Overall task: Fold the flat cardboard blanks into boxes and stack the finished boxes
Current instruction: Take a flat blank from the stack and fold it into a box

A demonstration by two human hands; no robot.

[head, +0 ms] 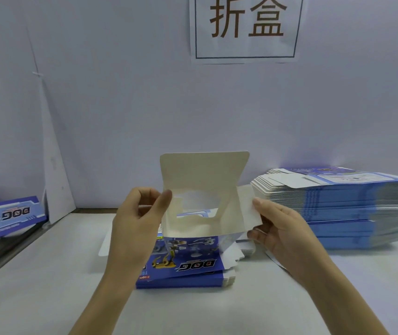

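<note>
Rightward on the white tabletop (48, 274), noted a tall stack of flat blanks (352, 213), likely parked as supply within reach; nearer centre, a low pile of blanks (193, 267) print-up beneath the work. Held clear above that pile: one half-opened box (205, 175), pale inside toward the camera, top flap (205, 165) upright, presumably to expose side flaps. Pinched at its left edge by the left hand (135, 218), at the right side flap (248, 204) by the right hand (282, 228).

The paper sign (246, 30) is cut by the top edge, the tall stack of flat blanks (352, 213) by the right edge. The half-folded box (200, 175) hides part of the small pile (183, 269).
</note>
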